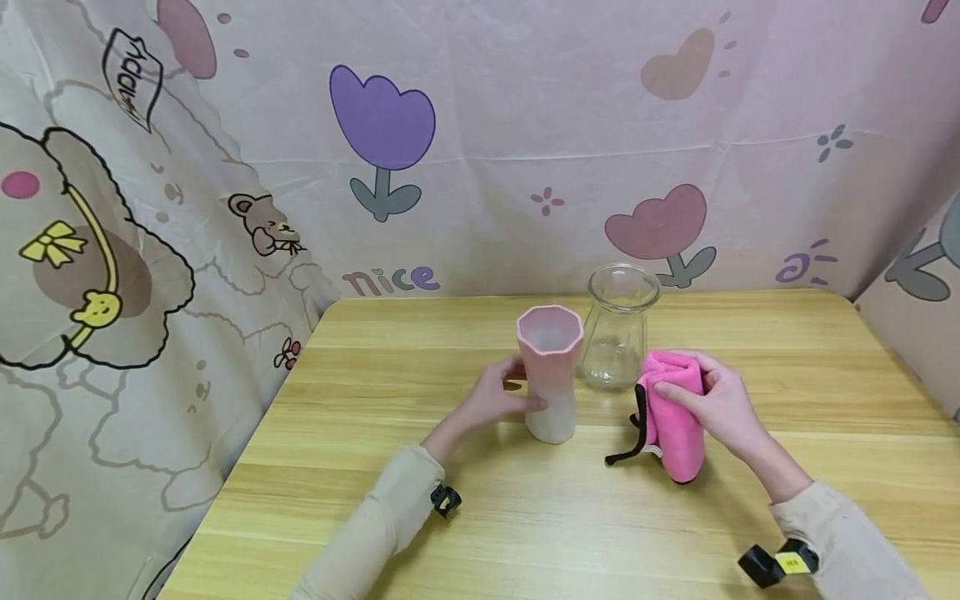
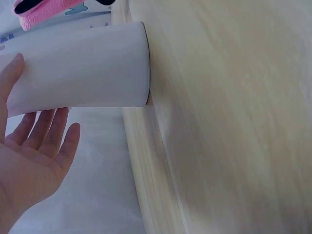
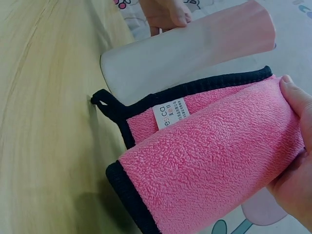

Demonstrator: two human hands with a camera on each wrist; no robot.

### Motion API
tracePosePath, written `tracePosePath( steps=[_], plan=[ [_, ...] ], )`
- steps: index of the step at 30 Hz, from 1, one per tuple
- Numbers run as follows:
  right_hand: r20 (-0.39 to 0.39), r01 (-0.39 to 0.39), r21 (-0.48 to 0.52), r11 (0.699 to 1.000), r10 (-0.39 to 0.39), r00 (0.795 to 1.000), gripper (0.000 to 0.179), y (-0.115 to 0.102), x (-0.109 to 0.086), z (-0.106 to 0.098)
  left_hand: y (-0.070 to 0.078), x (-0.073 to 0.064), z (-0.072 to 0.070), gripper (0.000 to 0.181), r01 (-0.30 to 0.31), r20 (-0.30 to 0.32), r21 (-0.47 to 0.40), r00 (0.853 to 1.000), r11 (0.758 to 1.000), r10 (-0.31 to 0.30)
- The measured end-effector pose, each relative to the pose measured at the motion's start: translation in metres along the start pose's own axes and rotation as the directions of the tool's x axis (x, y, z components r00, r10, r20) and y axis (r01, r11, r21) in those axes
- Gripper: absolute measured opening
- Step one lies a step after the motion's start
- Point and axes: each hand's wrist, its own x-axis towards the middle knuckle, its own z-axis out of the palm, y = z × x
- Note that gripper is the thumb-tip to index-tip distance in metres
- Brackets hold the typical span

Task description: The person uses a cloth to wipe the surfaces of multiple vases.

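Note:
A pink-to-white vase (image 1: pixel 551 375) with a scalloped rim stands upright on the wooden table. My left hand (image 1: pixel 498 393) is at its left side, thumb across the front and fingers reaching behind. In the left wrist view the vase's pale lower part (image 2: pixel 92 68) lies between thumb and fingers, whose tips are partly hidden. My right hand (image 1: pixel 720 396) grips a folded pink towel (image 1: pixel 678 425) with black edging, thumb on the near side. A white label (image 3: pixel 170 113) and a black hanging loop (image 3: pixel 105 103) show on the towel (image 3: pixel 214 151) in the right wrist view.
A clear glass vase (image 1: pixel 615 350) with a flared rim stands just behind, between the pink vase and the towel. Printed cloth (image 1: pixel 480 225) hangs along the table's back edge and left side. The wooden tabletop (image 1: pixel 525 525) extends in front of both hands.

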Motion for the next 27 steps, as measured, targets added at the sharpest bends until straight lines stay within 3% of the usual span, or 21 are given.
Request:
tracePosePath(
  steps=[9,12,21,27],
  plan=[
    [0.007,0.017,-0.06,0.998,-0.016,1.0,0.041,-0.002,0.001,0.003,0.003,-0.003,0.006,0.06,-0.015,0.03,-0.007,0.999,1.0,0.015],
    [0.005,0.029,-0.075,0.997,-0.028,1.0,0.041,-0.012,0.006,0.005,0.003,-0.003,0.007,0.06,-0.011,0.028,-0.002,1.0,1.0,0.011],
    [0.009,0.162,-0.009,0.987,-0.162,0.987,0.045,-0.053,0.029,0.022,0.002,-0.002,0.007,0.061,-0.013,0.027,-0.005,1.0,1.0,0.013],
    [0.051,0.221,-0.026,0.975,-0.22,0.974,0.047,-0.06,0.034,0.039,0.021,-0.01,0.004,0.06,-0.013,0.029,-0.003,0.999,1.0,0.013]
  ],
)
